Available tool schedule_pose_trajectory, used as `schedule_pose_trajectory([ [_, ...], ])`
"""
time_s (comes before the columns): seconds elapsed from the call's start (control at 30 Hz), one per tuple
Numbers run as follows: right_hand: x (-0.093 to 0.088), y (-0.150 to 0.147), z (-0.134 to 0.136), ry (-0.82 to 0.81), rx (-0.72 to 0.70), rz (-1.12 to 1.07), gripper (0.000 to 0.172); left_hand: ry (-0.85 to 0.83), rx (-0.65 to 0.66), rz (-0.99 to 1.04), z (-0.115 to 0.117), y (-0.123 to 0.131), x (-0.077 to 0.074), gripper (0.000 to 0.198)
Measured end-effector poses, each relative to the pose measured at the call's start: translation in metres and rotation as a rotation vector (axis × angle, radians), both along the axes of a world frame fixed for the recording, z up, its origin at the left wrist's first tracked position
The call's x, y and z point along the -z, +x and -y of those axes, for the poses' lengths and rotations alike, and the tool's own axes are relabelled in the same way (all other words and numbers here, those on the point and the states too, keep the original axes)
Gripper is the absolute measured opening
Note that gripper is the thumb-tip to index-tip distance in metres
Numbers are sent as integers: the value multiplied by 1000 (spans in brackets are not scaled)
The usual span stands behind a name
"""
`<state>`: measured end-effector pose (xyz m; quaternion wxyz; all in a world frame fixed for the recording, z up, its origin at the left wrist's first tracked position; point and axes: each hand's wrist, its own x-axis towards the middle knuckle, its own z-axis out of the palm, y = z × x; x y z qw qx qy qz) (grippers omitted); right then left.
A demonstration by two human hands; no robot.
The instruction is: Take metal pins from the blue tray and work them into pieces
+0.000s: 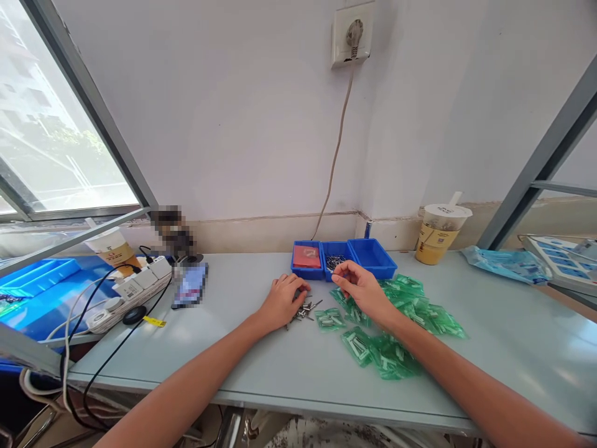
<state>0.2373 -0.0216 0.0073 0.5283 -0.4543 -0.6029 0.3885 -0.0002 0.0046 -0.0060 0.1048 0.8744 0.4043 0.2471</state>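
Note:
My left hand (pixel 283 301) rests on the table with its fingers curled in over a small pile of metal screws (pixel 305 311); dark bits show between thumb and forefinger. My right hand (pixel 362 290) is held in a pinch just in front of the middle blue bin (pixel 330 274), which contains many small dark metal pieces. Whatever its fingertips hold is too small to make out. Below and around the right hand lie several green plastic packets (pixel 358 346) with metal pieces inside. One green packet (pixel 330 319) lies by itself beside the screw pile.
A left blue bin (pixel 306 272) holds a red packet (pixel 306 256); the right blue bin (pixel 373 258) adjoins the middle one. A lidded drink cup (pixel 437 235) stands at back right. On the left are a phone (pixel 190 285), a power strip (pixel 135 292) and cables.

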Motion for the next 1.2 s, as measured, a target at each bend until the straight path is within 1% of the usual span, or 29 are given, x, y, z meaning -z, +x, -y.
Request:
schedule_pose_trajectory([
  [0.1, 0, 1, 0, 15, 2, 33, 34, 8, 2, 12, 1, 0, 0, 16],
  [0.2, -2, 1, 3, -20, -26, 24, 35, 14, 5, 21, 1, -1, -1, 17],
  [0.47, -2, -2, 6, -147, -76, -123, 44, 9, 2, 34, 1, -1, -1, 19],
  [0.63, -2, -2, 5, -154, -62, -192, 44, 8, 3, 40, 0, -1, 0, 20],
  [0.77, -1, -1, 3, -76, -9, -88, 40, 11, 3, 36, 0, -1, -1, 20],
  [0.87, 1, 0, 1, -3, -5, 24, 37, 17, -1, 27, 0, -1, -1, 20],
  [0.93, 1, 0, 1, 0, -15, 49, 37, 20, -3, 25, 0, -1, -1, 21],
  [1.07, -1, -2, 4, -88, -39, -35, 42, 14, -5, 23, 1, -2, -2, 21],
  [1.2, -6, -3, 7, -182, -34, -128, 47, 13, 3, 17, 2, -1, -2, 22],
])
